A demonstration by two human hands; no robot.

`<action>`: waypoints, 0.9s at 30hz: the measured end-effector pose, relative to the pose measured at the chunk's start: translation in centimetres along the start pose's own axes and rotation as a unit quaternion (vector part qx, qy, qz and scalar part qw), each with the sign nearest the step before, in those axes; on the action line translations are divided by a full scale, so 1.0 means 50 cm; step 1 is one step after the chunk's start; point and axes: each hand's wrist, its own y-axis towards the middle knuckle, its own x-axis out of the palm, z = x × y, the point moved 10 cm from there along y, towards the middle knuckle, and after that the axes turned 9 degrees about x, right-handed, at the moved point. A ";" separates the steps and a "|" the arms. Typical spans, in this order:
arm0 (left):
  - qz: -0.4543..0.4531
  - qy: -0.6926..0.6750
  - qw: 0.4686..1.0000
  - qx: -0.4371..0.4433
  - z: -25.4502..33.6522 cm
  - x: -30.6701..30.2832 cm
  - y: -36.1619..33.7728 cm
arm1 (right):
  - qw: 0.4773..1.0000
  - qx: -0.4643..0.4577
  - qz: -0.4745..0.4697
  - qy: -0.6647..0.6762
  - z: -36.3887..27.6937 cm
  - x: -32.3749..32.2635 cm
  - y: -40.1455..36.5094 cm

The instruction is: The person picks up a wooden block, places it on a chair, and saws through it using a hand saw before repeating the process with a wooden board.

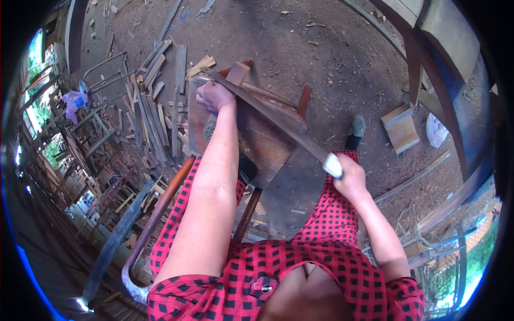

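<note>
Over stool (262, 148): left hand (214, 96), blade (278, 123), right hand (349, 181)

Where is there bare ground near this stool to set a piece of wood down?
Mostly bare dirt lies beyond the stool, between the pile of wood strips and the wooden block. Left of the stool is crowded. The stool top is taken by the left hand and the long blade that the right hand holds.
</note>
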 end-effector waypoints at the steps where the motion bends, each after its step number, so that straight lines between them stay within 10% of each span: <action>1: 0.005 -0.007 1.000 -0.001 0.004 -0.005 -0.003 | 0.999 -0.027 0.015 0.036 -0.060 0.003 0.047; 5: -0.011 -0.044 0.999 -0.013 0.003 -0.006 0.002 | 0.998 -0.070 -0.003 -0.007 -0.148 0.088 0.199; 13: 0.032 -0.035 0.998 -0.052 -0.016 -0.007 -0.004 | 1.000 0.001 0.009 -0.012 0.016 -0.021 -0.019; 20: -0.004 -0.024 0.999 -0.026 -0.012 -0.012 -0.011 | 0.998 -0.056 0.001 0.012 -0.185 0.090 0.204; 27: 0.010 -0.018 0.998 -0.053 -0.020 -0.003 0.002 | 0.999 -0.035 0.017 0.006 -0.013 0.012 -0.015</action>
